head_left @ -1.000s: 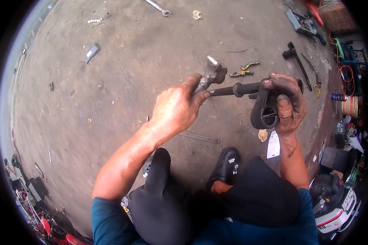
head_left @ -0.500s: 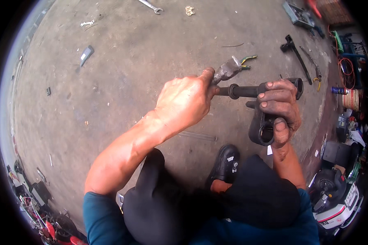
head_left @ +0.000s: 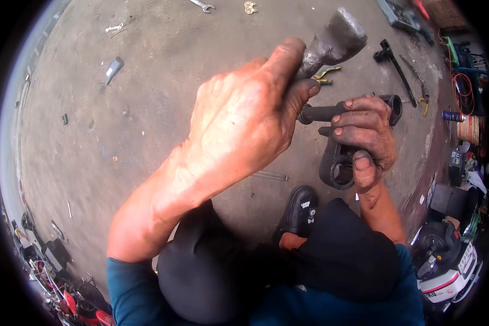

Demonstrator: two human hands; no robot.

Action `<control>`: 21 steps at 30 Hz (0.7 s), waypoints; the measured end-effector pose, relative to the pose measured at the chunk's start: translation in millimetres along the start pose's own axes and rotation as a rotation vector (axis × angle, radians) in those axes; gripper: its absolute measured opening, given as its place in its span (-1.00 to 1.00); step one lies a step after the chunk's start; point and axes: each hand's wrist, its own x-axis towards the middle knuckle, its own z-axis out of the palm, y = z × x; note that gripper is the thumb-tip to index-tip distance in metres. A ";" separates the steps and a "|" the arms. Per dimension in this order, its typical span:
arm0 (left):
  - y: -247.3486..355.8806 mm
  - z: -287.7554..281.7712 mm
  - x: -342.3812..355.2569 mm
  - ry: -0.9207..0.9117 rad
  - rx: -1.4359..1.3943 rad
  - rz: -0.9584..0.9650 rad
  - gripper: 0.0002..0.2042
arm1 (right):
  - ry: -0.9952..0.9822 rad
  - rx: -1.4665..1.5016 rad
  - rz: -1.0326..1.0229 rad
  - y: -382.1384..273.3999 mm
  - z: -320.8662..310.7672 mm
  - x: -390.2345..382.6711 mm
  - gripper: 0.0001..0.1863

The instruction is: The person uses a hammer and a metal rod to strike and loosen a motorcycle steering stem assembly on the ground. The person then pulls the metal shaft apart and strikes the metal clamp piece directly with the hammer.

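Note:
My left hand point(head_left: 244, 111) is closed round what looks like a hammer point(head_left: 337, 41); its worn grey steel head sticks out past thumb and forefinger, while the handle is hidden in the fist. My right hand point(head_left: 370, 130), its fingers darkened with grime, grips a black metal bracket point(head_left: 330, 163) with a round open sleeve at its lower end. A dark shaft point(head_left: 325, 113) with a collar runs leftward from the bracket. The left hand covers the far left end of that shaft, so I cannot tell whether they touch.
On the concrete floor lie green-and-yellow-handled pliers point(head_left: 326, 75), a black T-shaped tool point(head_left: 395, 70), a wrench point(head_left: 202, 6) and a grey handheld object point(head_left: 113, 69). A metal toolbox point(head_left: 399, 16) stands far right. Motorcycle parts point(head_left: 73, 299) crowd the lower left; a white-and-red vehicle part point(head_left: 448, 280) is lower right.
My left hand and the hammer have risen up and look larger. The right hand, with the bracket, has shifted slightly left and up.

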 end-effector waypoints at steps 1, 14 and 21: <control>-4.9 2.4 -8.3 -0.017 0.053 -0.002 -0.62 | 0.002 0.006 -0.001 0.8 3.2 1.4 -0.62; -48.9 29.5 -32.4 -0.246 0.171 -0.090 -0.70 | 0.041 0.023 -0.006 0.4 19.7 15.2 -0.64; -20.7 4.3 -12.4 -0.007 0.051 -0.022 -0.64 | 0.083 0.018 0.049 2.5 13.1 8.3 -0.64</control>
